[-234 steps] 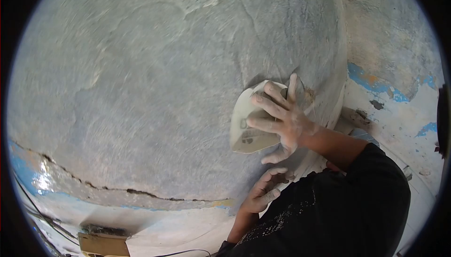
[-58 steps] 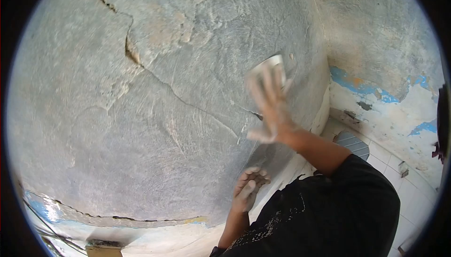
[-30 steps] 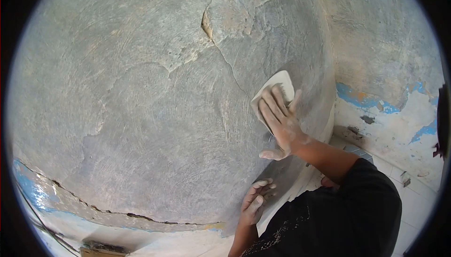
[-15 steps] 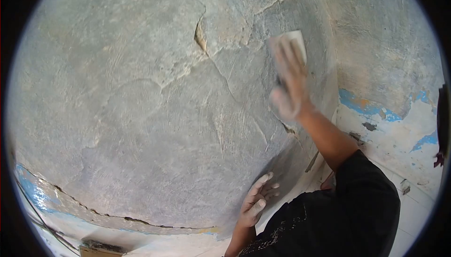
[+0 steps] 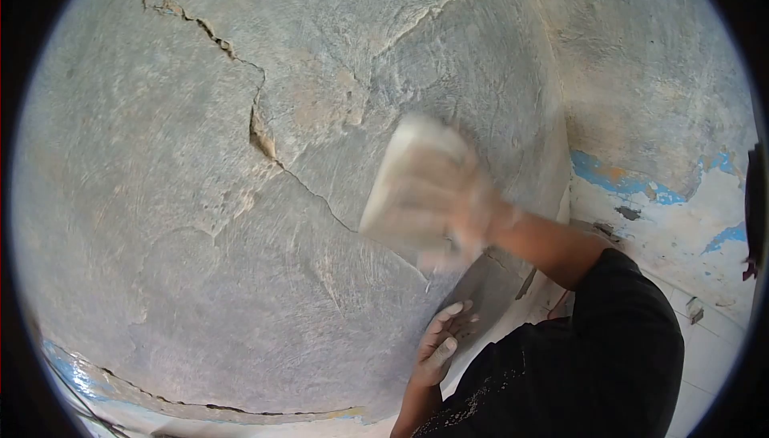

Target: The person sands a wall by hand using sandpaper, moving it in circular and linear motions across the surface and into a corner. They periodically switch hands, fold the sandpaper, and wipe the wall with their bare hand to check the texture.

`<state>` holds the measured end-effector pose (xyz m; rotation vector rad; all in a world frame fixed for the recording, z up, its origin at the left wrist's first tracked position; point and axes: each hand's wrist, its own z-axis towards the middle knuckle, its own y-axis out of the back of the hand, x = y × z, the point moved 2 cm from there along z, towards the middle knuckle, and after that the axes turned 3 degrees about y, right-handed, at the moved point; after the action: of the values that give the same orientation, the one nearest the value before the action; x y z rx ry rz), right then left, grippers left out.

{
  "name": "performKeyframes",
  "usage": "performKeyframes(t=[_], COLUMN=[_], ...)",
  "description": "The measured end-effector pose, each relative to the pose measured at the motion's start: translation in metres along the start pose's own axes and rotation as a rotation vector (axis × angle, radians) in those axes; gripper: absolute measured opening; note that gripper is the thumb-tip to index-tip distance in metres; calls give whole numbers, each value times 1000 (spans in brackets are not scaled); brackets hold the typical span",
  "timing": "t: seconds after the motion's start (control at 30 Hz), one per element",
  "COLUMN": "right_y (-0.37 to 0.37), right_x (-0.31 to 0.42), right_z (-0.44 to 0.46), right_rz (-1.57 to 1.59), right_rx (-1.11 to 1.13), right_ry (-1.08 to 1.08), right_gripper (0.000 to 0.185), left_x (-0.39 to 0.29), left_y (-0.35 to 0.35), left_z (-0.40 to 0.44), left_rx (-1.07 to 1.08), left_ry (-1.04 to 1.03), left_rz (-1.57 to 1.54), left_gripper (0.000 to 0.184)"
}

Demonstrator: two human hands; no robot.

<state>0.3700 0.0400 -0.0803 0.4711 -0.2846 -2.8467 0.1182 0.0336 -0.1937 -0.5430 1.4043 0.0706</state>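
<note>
My right hand [image 5: 460, 206], smeared by motion, has a pale, flexible sheet [image 5: 408, 174] under its fingers against the rough grey wall [image 5: 200, 294]. Its finger positions are blurred. The sheet lies right of a long, jagged crack [image 5: 262, 138]. Lower down, my left hand [image 5: 440, 342] is near the wall by the dark shadow, its dusty fingers bent and apart with nothing visible between them. Whether it touches the wall is unclear.
Another wall [image 5: 641, 70] meets this one at the right, with peeling blue paint [image 5: 621, 180]. White floor tiles [image 5: 709, 342] show at lower right. A horizontal crack [image 5: 224, 408] runs along the wall's lower part, and dark cables [image 5: 84, 406] hang at lower left.
My right hand and the sheet have moved down and left across the wall from half a second ago. The view has shifted, so the large crack appears farther left. My left hand has barely moved.
</note>
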Motion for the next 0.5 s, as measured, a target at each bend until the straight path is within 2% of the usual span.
performKeyframes(t=[0.07,0.1,0.17,0.2,0.23,0.3,0.33,0.4,0.5], right_y=[3,-2,-3,1,1,0,-1,0,4], right_x=[-57,-56,-47,-23,-26,-25,-42,-98,-66], right_z=[-10,-10,-6,-4,-6,-12,-18,-30,-15], right_rz=[124,136,68,28,22,92,102,263,121], right_rx=[-140,-135,-422,-256,-256,-194,-193,-406,-403], right_ry=[-394,-388,-426,-267,-275,80,78,-438,-449], right_gripper=[71,71,65,64,64,63,63,59,54], left_x=[-1,0,7,9,10,13,12,11,23], left_y=[-6,-9,-8,-7,-8,-11,-14,-22,-22], left_z=[4,7,13,17,22,31,34,39,46], left_rx=[-18,-20,-32,-40,-36,-75,-84,-97,-62], left_ry=[-1,-2,10,32,41,33,34,27,45], left_rz=[-17,-30,-35,-39,-37,7,4,1,-32], left_gripper=[63,63,63,63,63,60,60,60,59])
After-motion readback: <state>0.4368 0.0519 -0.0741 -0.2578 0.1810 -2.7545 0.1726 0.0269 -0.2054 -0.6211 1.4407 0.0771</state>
